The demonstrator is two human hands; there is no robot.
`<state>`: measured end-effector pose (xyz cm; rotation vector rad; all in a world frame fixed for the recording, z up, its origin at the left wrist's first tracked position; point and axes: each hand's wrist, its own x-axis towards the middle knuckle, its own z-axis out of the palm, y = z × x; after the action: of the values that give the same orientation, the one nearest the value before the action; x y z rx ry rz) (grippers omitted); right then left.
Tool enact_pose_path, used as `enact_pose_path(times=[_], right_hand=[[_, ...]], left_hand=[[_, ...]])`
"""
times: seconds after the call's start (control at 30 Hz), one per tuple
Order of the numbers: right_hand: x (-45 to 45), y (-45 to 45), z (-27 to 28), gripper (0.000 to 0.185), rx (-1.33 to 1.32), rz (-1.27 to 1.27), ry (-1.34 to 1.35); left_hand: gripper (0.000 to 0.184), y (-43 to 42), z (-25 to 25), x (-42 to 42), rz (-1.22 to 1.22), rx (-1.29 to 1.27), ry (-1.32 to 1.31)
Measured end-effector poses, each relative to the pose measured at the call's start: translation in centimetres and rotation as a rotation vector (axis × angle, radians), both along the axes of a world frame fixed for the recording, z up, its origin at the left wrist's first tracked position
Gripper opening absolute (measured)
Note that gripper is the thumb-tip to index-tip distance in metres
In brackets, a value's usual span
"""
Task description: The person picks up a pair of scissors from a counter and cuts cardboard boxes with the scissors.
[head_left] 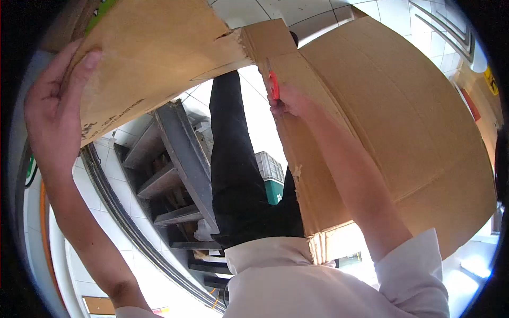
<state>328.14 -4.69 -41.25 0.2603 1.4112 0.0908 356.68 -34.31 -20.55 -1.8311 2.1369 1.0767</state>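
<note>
A large sheet of brown cardboard (154, 50) spans the upper left, with handwriting along its lower edge. My left hand (55, 114) is closed on its left side, thumb on the near face. My right hand (289, 100) grips red-handled scissors (274, 86), blades pointing up toward a ragged cut edge in the cardboard. The fingers inside the handles are mostly hidden. Under my right forearm a wide cardboard panel (408, 122) stretches right, creased by a fold and joined to the left sheet by a narrow strip at the top.
Dark metal stairs (185, 159) stand left of my legs, beside a curved dark rail (124, 217). A grey and green crate (271, 175) is on the floor between my legs. White tiles (313, 24) cover the floor, and metal bars (442, 29) are at the upper right.
</note>
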Motion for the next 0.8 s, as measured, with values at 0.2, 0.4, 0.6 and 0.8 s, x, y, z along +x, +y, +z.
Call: enact_pose_path(times=[0.2,0.4,0.6,0.8], right_hand=[[-1.4,-0.9,0.8,0.053,0.107,-0.177,-0.219],[-1.4,-1.9,-0.7,0.067,0.175,-0.199,-0.213],[-0.3,-2.0,-6.4,0.072,0.165,-0.162,-0.221],[-0.5,-3.3,-8.3,0.066,0.222,-0.17,-0.306]], left_hand=[[0.031,2.4,2.8,-2.1,-0.13,0.05,0.085],[0.027,5.0,5.5,-4.3,-0.272,0.112,0.133],[0.023,7.3,7.6,-5.0,-0.319,0.108,0.251],[0.017,8.3,8.4,-4.9,-0.306,0.122,0.243]])
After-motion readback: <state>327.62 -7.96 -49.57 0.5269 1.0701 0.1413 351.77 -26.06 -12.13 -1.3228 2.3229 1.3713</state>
